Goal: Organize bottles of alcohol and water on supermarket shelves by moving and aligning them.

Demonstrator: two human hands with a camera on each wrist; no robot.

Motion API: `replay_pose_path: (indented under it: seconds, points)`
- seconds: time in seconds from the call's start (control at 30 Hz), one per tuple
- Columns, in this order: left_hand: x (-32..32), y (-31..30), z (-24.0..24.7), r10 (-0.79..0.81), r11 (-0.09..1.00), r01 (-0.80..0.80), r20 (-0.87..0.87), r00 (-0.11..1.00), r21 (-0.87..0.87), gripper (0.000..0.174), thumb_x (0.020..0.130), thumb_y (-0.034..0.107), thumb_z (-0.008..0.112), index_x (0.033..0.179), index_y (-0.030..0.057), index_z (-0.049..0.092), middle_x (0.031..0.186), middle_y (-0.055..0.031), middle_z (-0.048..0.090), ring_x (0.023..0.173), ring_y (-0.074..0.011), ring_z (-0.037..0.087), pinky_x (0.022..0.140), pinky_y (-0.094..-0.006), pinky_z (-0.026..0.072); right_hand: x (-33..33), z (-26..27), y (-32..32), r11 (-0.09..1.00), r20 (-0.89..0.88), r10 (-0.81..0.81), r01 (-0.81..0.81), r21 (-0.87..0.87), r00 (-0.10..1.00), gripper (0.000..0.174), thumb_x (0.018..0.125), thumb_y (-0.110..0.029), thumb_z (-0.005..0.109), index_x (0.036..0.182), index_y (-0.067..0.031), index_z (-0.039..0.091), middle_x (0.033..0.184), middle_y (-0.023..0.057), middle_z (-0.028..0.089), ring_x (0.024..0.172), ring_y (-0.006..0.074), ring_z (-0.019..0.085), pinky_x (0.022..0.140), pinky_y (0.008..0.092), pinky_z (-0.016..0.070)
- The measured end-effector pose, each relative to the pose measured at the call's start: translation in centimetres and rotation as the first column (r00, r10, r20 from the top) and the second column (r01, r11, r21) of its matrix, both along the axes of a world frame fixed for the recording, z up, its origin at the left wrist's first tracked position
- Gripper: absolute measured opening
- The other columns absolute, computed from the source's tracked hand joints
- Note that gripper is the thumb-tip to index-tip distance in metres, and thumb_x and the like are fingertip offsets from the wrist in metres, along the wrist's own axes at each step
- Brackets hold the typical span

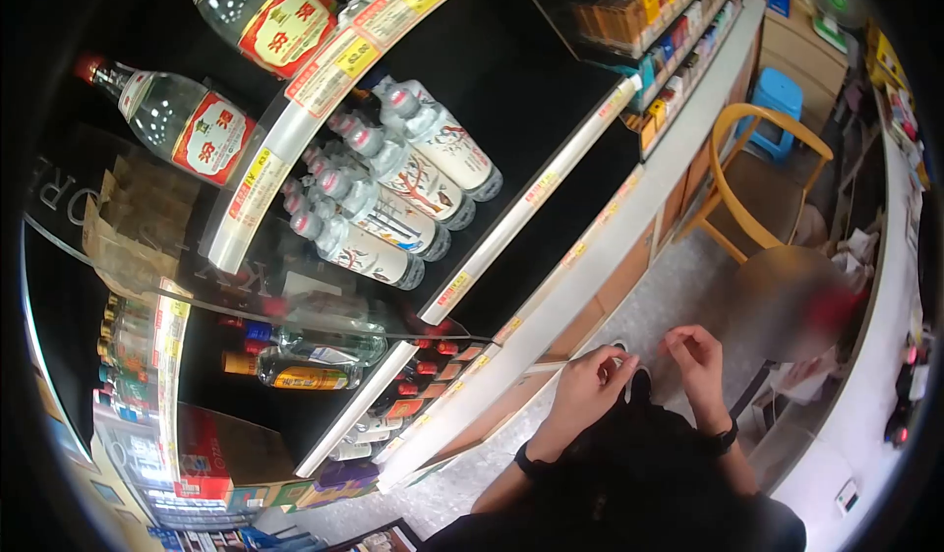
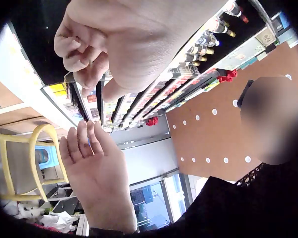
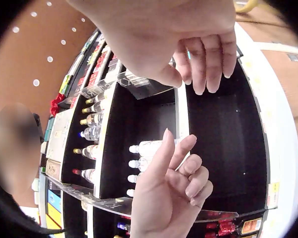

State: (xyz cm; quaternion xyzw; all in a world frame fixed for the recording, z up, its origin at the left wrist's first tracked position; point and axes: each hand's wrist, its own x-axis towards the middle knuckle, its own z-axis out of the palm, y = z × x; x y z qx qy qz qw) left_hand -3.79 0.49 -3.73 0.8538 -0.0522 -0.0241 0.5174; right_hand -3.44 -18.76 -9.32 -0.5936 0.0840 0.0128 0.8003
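Observation:
In the head view my left hand (image 1: 588, 390) and right hand (image 1: 696, 363) are raised side by side, apart, over the floor, with nothing in them. The left wrist view has my left hand (image 2: 116, 47) at the top, its fingers loosely bent, and my right hand (image 2: 102, 173) below, palm showing and fingers extended. In the right wrist view my right hand (image 3: 174, 34) hangs with relaxed fingers above my left hand (image 3: 171, 193), whose thumb points up. Neither hand touches the shelves. White-labelled bottles (image 1: 408, 188) lie on a shelf to the left.
Price-tagged shelf edges (image 1: 536, 198) run diagonally beside the hands. Large clear bottles (image 1: 211, 134) are at upper left. A wooden chair (image 1: 723, 139) and blue stool (image 1: 777, 95) stand at upper right, near a white counter (image 1: 875, 355). A blurred round shape is right of the hands.

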Motion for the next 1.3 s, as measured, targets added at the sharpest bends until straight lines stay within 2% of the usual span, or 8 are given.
replay_pose_path:
  seconds: [0.23, 0.33, 0.43, 0.5, 0.67, 0.7, 0.73, 1.3]
  points:
    - [4.8, 3.3, 0.0, 0.154, 0.980, -0.144, 0.060, 0.986, -0.140, 0.016, 0.093, 0.017, 0.073, 0.094, 0.0017, 0.068, 0.063, -0.0003, 0.059, 0.055, -0.0028, 0.047, 0.050, -0.0216, 0.0373, 8.5, 3.1, 3.2, 0.988, 0.202, 0.137, -0.118, -0.100, 0.970, 0.026, 0.088, 0.008, 0.064, 0.113, -0.0001, 0.060, 0.112, 0.0080, 0.063, 0.103, 0.0156, 0.062, 0.091, 0.0288, 0.0489]
    - [7.3, 5.5, 0.8, 0.184, 0.965, -0.180, 0.005, 0.983, -0.192, 0.016, 0.094, 0.016, 0.072, 0.095, 0.0006, 0.068, 0.064, 0.0020, 0.059, 0.058, -0.0011, 0.047, 0.051, -0.0204, 0.0372, 15.5, 7.2, 6.1, 0.945, 0.475, 0.295, -0.178, -0.276, 0.829, 0.038, 0.084, 0.010, 0.061, 0.120, -0.0007, 0.056, 0.125, 0.0093, 0.056, 0.118, 0.0180, 0.054, 0.101, 0.0329, 0.0440]
    - [9.1, 7.0, 2.5, 0.195, 0.956, -0.194, -0.014, 0.981, -0.222, 0.016, 0.094, 0.016, 0.071, 0.096, 0.0002, 0.068, 0.066, 0.0029, 0.059, 0.059, -0.0005, 0.047, 0.052, -0.0198, 0.0371, 22.9, 12.8, 10.9, 0.946, 0.640, 0.317, -0.189, -0.262, 0.700, 0.046, 0.088, -0.001, 0.067, 0.131, -0.0024, 0.051, 0.131, 0.0088, 0.055, 0.122, 0.0188, 0.052, 0.104, 0.0339, 0.0413]
    - [10.4, 7.7, 2.7, 0.208, 0.947, -0.186, 0.061, 0.976, -0.260, 0.016, 0.094, 0.016, 0.071, 0.096, 0.0008, 0.068, 0.067, 0.0023, 0.060, 0.059, -0.0008, 0.048, 0.051, -0.0205, 0.0370, 27.5, 16.2, 14.6, 0.940, 0.638, 0.340, -0.256, -0.224, 0.691, 0.051, 0.089, -0.010, 0.071, 0.135, -0.0027, 0.049, 0.133, 0.0094, 0.056, 0.127, 0.0208, 0.051, 0.105, 0.0352, 0.0402]
    - [12.8, 9.1, 4.2, 0.155, 0.956, -0.125, 0.097, 0.983, -0.266, 0.015, 0.094, 0.017, 0.071, 0.097, 0.0019, 0.068, 0.069, 0.0003, 0.061, 0.059, -0.0032, 0.049, 0.053, -0.0215, 0.0391, 35.4, 20.7, 20.6, 0.871, 0.565, 0.488, -0.416, -0.262, 0.666, 0.044, 0.095, -0.019, 0.067, 0.132, 0.0026, 0.056, 0.127, 0.0105, 0.061, 0.119, 0.0173, 0.055, 0.102, 0.0326, 0.0427]
    - [13.3, 9.2, 4.5, 0.155, 0.952, -0.116, 0.119, 0.981, -0.282, 0.015, 0.094, 0.016, 0.071, 0.097, 0.0021, 0.069, 0.069, 0.0003, 0.062, 0.059, -0.0032, 0.050, 0.053, -0.0216, 0.0392, 35.7, 20.4, 21.2, 0.897, 0.643, 0.439, -0.345, -0.275, 0.627, 0.044, 0.098, -0.021, 0.062, 0.133, 0.0046, 0.055, 0.126, 0.0100, 0.062, 0.113, 0.0159, 0.055, 0.099, 0.0313, 0.0447]
    - [13.8, 9.4, 4.8, 0.153, 0.949, -0.105, 0.142, 0.978, -0.296, 0.014, 0.094, 0.016, 0.071, 0.097, 0.0023, 0.069, 0.070, 0.0003, 0.062, 0.059, -0.0033, 0.050, 0.053, -0.0218, 0.0393, 35.6, 20.7, 21.5, 0.886, 0.681, 0.449, -0.190, -0.423, 0.578, 0.040, 0.099, -0.023, 0.059, 0.129, 0.0046, 0.057, 0.123, 0.0095, 0.063, 0.109, 0.0143, 0.056, 0.095, 0.0306, 0.0460]
    - [16.0, 9.6, 6.2, 0.106, 0.943, -0.048, 0.161, 0.981, -0.329, 0.012, 0.094, 0.011, 0.069, 0.098, -0.0001, 0.068, 0.071, 0.0003, 0.062, 0.061, -0.0028, 0.049, 0.054, -0.0211, 0.0387, 44.1, 15.0, 22.8, 0.953, 0.587, 0.296, -0.275, -0.128, 0.753, 0.038, 0.099, -0.022, 0.059, 0.127, 0.0044, 0.057, 0.121, 0.0079, 0.062, 0.106, 0.0121, 0.055, 0.090, 0.0293, 0.0471]
